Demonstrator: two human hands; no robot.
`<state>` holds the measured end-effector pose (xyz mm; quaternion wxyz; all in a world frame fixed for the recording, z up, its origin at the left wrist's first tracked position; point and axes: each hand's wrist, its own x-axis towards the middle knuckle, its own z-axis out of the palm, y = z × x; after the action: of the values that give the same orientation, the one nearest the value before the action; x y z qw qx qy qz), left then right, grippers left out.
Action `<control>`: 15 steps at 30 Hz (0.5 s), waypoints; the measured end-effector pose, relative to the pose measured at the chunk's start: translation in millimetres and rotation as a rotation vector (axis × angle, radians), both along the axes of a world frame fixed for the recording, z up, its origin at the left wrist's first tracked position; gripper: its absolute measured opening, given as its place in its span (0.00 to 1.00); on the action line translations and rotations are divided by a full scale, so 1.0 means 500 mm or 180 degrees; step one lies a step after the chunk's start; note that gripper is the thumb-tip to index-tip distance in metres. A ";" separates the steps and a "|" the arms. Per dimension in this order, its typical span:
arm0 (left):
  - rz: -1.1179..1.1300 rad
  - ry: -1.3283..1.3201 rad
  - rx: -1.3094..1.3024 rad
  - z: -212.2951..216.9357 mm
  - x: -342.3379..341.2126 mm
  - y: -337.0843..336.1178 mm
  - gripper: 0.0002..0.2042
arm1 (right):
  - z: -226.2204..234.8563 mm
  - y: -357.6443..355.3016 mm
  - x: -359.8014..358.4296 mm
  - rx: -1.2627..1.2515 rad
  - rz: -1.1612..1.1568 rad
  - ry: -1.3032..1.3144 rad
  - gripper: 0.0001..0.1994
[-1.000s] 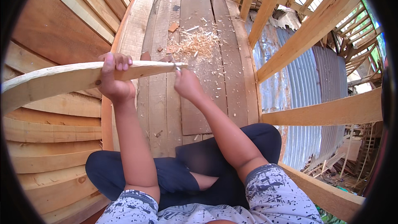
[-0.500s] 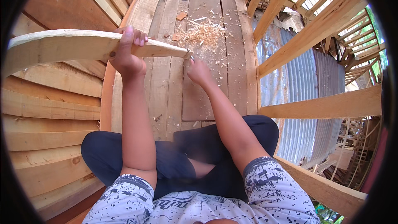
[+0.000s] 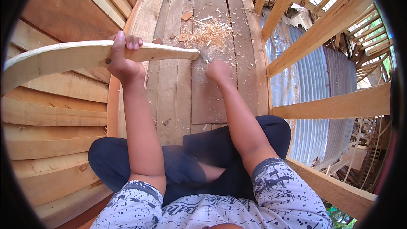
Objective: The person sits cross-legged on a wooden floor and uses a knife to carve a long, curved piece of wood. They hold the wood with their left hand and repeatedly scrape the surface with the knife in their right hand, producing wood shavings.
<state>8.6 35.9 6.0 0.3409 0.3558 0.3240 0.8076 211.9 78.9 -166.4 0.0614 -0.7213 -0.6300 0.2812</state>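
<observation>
A long, curved piece of pale wood (image 3: 169, 53) reaches from the left rim to the middle of the view, tapering to a narrow tip. My left hand (image 3: 125, 57) grips it partway along, thumb on the near side and fingers over the top. At the tip, my right hand (image 3: 218, 70) is closed around a metal-bladed tool (image 3: 204, 55), whose handle is hidden in the fist. The blade lies beside the wood's end; from here I cannot tell whether it touches.
Wood shavings (image 3: 207, 34) are heaped on the plank floor (image 3: 212, 101) beyond my hands, with small orange-brown chips nearby. Overlapping boards (image 3: 55, 110) line the left side. At right stand wooden rails (image 3: 326, 105), with corrugated metal sheets (image 3: 311, 76) beyond. My crossed legs are close below.
My right hand and the bladed tool have moved a little right, off the wood's tip. The wood and my left hand have dropped slightly nearer to me. The whole view has shifted slightly.
</observation>
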 end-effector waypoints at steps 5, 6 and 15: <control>-0.0103 -0.0045 0.0180 -0.012 -0.031 0.005 0.09 | 0.038 0.016 0.005 0.0597 -0.0772 0.0464 0.16; -0.0120 -0.0020 0.0173 -0.014 -0.035 0.005 0.09 | 0.038 0.017 0.007 0.0515 -0.0652 0.0802 0.16; -0.0777 0.0293 0.0425 -0.026 -0.048 0.007 0.11 | -0.040 0.025 -0.028 -0.0217 -0.1176 0.2551 0.13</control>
<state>-15.5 39.4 -6.8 0.3970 0.4510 0.2391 0.7627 197.8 91.6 -186.4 0.3261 -0.6574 -0.4073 0.5436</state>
